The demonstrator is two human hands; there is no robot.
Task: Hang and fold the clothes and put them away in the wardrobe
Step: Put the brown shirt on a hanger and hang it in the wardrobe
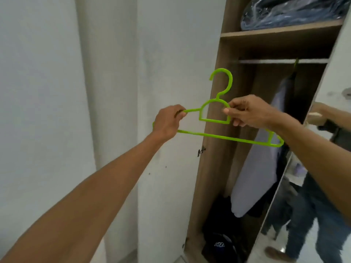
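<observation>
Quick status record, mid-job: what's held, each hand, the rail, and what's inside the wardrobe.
held: bright green plastic hanger, bare, hook up, before the open wooden wardrobe
left hand: grips its left arm
right hand: pinches its centre loop
rail: one pale lilac garment hanging
bottom: heap of dark clothes
top shelf: dark bundle in clear plastic

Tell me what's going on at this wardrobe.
A person holds a bare green hanger before the open wardrobe. The left grip curls round its left shoulder; the right grip pinches the loop under the hook. Inside, a pale garment hangs from the rail and dark clothes lie at the bottom.
</observation>
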